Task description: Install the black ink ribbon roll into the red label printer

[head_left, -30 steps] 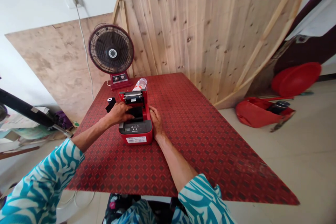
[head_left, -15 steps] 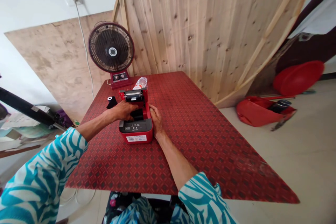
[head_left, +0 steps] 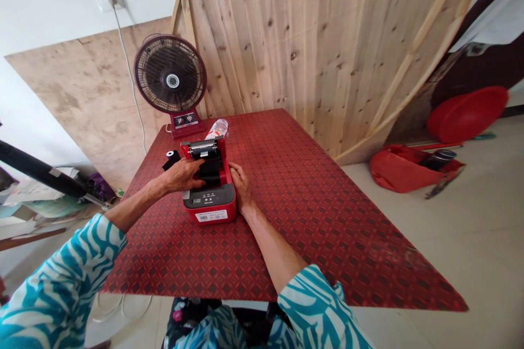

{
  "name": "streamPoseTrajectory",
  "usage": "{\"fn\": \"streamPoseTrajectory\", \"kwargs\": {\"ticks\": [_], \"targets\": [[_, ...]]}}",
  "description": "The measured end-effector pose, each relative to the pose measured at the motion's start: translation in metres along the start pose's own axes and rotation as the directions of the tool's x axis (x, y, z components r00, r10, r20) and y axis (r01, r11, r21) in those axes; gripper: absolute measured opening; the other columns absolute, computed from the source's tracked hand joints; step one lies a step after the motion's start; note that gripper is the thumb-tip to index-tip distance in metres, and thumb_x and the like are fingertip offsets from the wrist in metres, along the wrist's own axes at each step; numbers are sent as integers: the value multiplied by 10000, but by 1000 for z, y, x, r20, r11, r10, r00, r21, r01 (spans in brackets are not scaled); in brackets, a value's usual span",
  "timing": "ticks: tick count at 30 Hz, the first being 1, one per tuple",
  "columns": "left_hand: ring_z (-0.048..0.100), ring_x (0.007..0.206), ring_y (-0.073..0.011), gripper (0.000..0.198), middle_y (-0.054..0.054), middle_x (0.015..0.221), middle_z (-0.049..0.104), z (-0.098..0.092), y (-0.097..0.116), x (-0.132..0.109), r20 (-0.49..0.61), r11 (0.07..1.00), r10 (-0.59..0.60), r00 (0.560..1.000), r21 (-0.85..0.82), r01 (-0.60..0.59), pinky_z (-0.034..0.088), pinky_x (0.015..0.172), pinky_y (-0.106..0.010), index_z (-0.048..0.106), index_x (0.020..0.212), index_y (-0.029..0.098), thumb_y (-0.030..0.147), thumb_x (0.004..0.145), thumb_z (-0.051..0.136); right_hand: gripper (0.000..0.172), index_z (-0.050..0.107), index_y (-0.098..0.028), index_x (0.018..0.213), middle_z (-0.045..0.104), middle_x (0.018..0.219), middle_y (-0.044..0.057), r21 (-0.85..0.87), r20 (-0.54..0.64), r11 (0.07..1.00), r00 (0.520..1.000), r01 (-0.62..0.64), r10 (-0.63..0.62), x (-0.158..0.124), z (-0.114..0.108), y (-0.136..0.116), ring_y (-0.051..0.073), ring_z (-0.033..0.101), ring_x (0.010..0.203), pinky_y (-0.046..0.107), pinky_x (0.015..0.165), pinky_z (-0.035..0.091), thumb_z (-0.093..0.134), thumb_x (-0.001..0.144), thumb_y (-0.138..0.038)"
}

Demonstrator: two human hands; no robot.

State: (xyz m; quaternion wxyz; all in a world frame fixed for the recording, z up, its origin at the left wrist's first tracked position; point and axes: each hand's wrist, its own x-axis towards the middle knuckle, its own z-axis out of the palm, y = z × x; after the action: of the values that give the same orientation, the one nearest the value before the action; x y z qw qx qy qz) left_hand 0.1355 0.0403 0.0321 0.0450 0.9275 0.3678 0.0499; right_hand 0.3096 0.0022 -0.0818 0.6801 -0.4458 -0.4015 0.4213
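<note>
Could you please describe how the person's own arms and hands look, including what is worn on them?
The left sleeve and right sleeve are fabric with curving teal and white stripes, and they stop short of the bare left hand and right hand. No gloves or watch show.

Left hand (head_left: 182,174) reaches into the open red printer (head_left: 210,197) — right hand (head_left: 241,186) rests against its side.

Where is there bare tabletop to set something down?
Right of the right hand, out to the right edge of the red table; also between the red device and near edge. Crowded: around and behind the device, with left hand, black roll, bottle and fan.
</note>
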Motion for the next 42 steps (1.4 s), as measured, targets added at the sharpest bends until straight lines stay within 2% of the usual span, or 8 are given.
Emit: {"fn": "streamPoseTrajectory", "kwargs": {"ticks": [8,14,22,27,31,34,38,42], "targets": [[626,777,-237,405,-48,786,645,-2,-10,2,15,998,60,998,-30,-60,478,765,-346,594,1104,172,304,728,666,361,678,-245,1030,704,1112,31,-9,-7,1000,1000,-2,2,0,-1,0,224,610,1083,375,970,442,505,795,-457],[627,943,-218,293,-64,1003,698,4,-22,0,-17,957,274,962,-95,-274,419,940,-398,574,1117,174,228,830,581,357,676,-253,1039,700,1110,19,-11,-7,1000,1000,-4,4,1,-2,4,217,604,1087,374,982,432,512,794,-454],[629,936,-233,328,-87,990,677,6,-21,-4,-140,931,144,980,-316,-182,489,871,-390,606,1065,160,265,758,649,342,675,-251,1035,698,1115,23,-30,-2,1000,1000,7,-7,1,-4,4,210,602,1093,378,992,434,513,799,-440],[654,917,-195,335,-81,1004,698,2,-6,-21,-167,705,68,984,-689,-166,520,830,-326,624,1067,164,218,744,693,338,664,-246,1054,691,1127,24,-7,6,1000,1000,7,-7,1,-3,6,204,606,1084,371,987,439,505,819,-429],[672,881,-190,339,-63,963,712,-6,2,-36,-262,317,-117,958,-924,-214,548,766,-284,659,1009,181,234,694,776,325,664,-252,1052,694,1118,16,3,13,1000,1000,2,-2,1,-3,8,202,603,1088,371,997,431,504,825,-421],[676,956,-228,426,-60,1005,713,-16,7,-39,-286,77,-216,933,-958,-276,565,815,-326,655,1034,204,271,645,813,327,667,-255,1048,693,1124,13,-1,6,1000,1000,-2,2,0,-3,5,205,599,1099,372,1003,428,511,819,-429],[661,1040,-257,419,-66,1073,706,-23,9,-41,-240,-10,-243,940,-968,-250,553,892,-393,650,1048,212,251,659,801,330,668,-262,1049,693,1134,10,-27,11,999,1000,-20,20,-2,-2,-2,211,600,1107,374,1001,430,505,815,-430],[633,1103,-274,397,-101,1205,658,-23,7,-48,-180,28,-205,962,-984,-178,555,880,-402,632,1118,206,251,741,748,330,672,-250,1025,695,1124,23,-23,3,1000,1000,-5,5,0,-1,-2,220,600,1110,387,1006,428,500,801,-419]]}}
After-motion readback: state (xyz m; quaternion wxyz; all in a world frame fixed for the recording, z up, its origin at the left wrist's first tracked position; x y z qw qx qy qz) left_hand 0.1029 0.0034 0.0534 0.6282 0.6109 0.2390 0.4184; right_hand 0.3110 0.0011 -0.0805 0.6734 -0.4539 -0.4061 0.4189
